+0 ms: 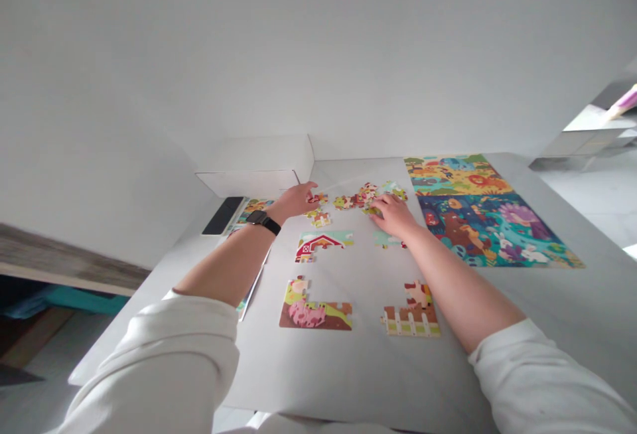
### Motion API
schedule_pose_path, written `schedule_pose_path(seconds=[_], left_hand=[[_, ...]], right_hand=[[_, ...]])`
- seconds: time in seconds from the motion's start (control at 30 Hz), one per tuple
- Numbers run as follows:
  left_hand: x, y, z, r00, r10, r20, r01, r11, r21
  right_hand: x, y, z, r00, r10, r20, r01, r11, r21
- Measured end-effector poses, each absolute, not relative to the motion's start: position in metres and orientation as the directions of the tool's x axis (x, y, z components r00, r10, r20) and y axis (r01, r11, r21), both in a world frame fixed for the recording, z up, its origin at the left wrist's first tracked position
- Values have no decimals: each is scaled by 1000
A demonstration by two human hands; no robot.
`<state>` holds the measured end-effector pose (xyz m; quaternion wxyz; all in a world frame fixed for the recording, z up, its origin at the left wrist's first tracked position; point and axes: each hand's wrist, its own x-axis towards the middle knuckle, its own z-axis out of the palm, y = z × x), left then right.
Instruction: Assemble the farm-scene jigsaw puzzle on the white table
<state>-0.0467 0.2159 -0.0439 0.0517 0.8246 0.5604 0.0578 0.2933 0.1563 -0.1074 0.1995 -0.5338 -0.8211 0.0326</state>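
Observation:
My left hand [294,200], with a black watch [263,221] on the wrist, reaches to the far side of the table, its fingertips on a loose puzzle piece [317,198]. My right hand [395,214] lies palm down over a pile of loose pieces [361,196], fingers curled on them. Nearer me lie joined puzzle sections: a red barn [318,245], a pink pig [313,309] and a fence with a cow [413,313]. All of them sit on a white sheet [358,354].
Two finished colourful puzzles [478,212] lie to the right on the table. A white box [259,165] stands at the back left beside a dark phone [222,216] and a printed sheet [251,210]. The wall is just behind the table.

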Motion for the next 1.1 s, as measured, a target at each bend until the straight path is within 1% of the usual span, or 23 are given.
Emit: schedule_pose_path(seconds=[0.07, 0.13, 0.27, 0.37, 0.47, 0.57, 0.63, 0.77, 0.87, 0.97, 1.1], left_hand=[[-61, 212, -43, 322, 943, 86, 924, -333, 189], [-74, 209, -45, 306, 946, 108, 926, -322, 196], [-82, 206, -53, 360, 927, 107, 923, -370, 105], [-61, 206, -59, 423, 896, 138, 893, -438, 106], [-22, 206, -60, 490, 862, 128, 852, -505, 140], [15, 207, -59, 564, 822, 75, 809, -569, 150], [30, 209, -58, 571, 820, 37, 808, -569, 154], [31, 217, -58, 544, 838, 37, 821, -540, 187], [11, 223, -57, 525, 848, 79, 826, -529, 195], [-14, 225, -57, 463, 874, 147, 861, -483, 161], [-33, 222, -60, 405, 905, 132, 905, -418, 84]], right_hand=[[293, 157, -109, -350, 889, 295, 863, 429, -268], [293, 158, -110, -347, 888, 302, 864, 428, -265], [292, 157, -110, -339, 886, 315, 865, 426, -266], [291, 156, -108, -339, 887, 315, 864, 426, -268], [289, 154, -105, -370, 873, 318, 848, 457, -268], [289, 154, -103, -424, 846, 323, 822, 510, -255], [289, 154, -103, -431, 843, 323, 820, 515, -250], [290, 154, -103, -353, 880, 317, 861, 438, -258], [291, 154, -102, -271, 913, 306, 897, 355, -263], [292, 153, -101, -189, 937, 294, 929, 267, -256], [292, 152, -99, -87, 961, 264, 959, 153, -238]])
